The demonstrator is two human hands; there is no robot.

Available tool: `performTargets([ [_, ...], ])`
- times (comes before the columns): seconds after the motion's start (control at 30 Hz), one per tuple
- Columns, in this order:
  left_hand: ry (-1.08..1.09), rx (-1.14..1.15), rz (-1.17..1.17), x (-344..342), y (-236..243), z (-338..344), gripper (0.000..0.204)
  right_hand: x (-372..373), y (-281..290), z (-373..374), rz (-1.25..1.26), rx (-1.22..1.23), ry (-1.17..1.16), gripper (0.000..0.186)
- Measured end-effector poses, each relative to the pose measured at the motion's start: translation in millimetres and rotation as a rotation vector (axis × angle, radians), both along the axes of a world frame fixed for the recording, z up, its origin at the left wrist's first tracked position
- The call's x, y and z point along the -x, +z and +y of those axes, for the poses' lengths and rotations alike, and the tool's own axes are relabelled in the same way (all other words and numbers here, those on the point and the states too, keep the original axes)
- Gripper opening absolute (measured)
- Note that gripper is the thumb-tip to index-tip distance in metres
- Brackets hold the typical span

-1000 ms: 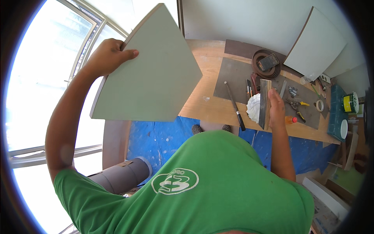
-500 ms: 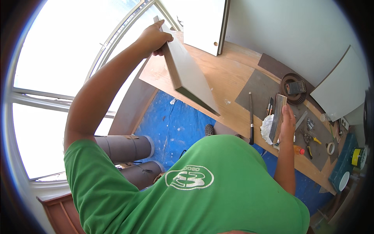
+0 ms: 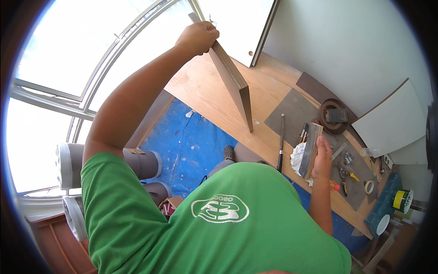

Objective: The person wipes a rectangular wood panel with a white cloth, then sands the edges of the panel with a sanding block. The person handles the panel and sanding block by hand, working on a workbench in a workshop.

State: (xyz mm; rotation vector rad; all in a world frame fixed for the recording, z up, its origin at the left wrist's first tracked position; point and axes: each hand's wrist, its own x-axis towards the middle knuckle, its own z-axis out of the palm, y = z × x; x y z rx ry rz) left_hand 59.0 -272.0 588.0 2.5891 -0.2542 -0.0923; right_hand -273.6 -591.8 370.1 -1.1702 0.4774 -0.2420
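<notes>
My left hand (image 3: 198, 39) is closed over the upper part of a wooden panel (image 3: 236, 91). The panel tilts, its brown long edge facing up and its lower corner at or just over the workbench top (image 3: 200, 75). At the right, my right hand (image 3: 323, 157) grips a flat wooden block (image 3: 311, 150) with a dark grey face and a lighter wood side; part of the fingers is hidden behind it. A crumpled white cloth or paper (image 3: 297, 158) lies against the block. Left of that, a long dark-handled tool (image 3: 281, 141) rests on the bench.
A phone (image 3: 336, 115) sits by a brown coil of edging (image 3: 325, 107). Yellow-handled pliers (image 3: 346, 174) and a tape roll (image 3: 369, 187) lie farther right. White panels (image 3: 239, 27) lean at the back. A blue sheet (image 3: 182, 141) covers the floor; grey rolls (image 3: 141, 163) stand left.
My left hand has turned the panel, so its pale broad face no longer shows and its brown edge does. The whole view has shifted a little; my right hand still holds the block.
</notes>
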Motion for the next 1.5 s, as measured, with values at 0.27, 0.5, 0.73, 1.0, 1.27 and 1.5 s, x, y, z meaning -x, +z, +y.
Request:
performTargets([
  [0.27, -0.131, -0.363, -0.673, 38, -27, 1, 0.043, -13, 29, 27, -0.01, -0.062, -0.066, 0.048],
  [0.5, -0.753, 0.216, -0.655, 41, -41, -4, 0.041, -31, 90, 70, -0.038, 0.041, 0.026, 0.062],
  [0.73, -0.729, 0.277, -0.746, 53, -48, -13, 0.079, -49, 150, 127, -0.145, 0.223, 0.018, 0.071],
  [1.0, -0.725, 0.435, -0.831, 51, -68, -10, 0.087, -59, 193, 167, -0.006, 1.0, -0.004, 0.062],
  [1.27, -0.779, 0.523, -0.795, 41, -75, -2, 0.077, -54, 208, 199, 0.111, 1.192, 0.005, 0.06],
  [1.5, -0.781, 0.546, -0.785, 44, -76, 5, 0.075, -82, 215, 205, 0.145, 1.293, -0.008, 0.058],
])
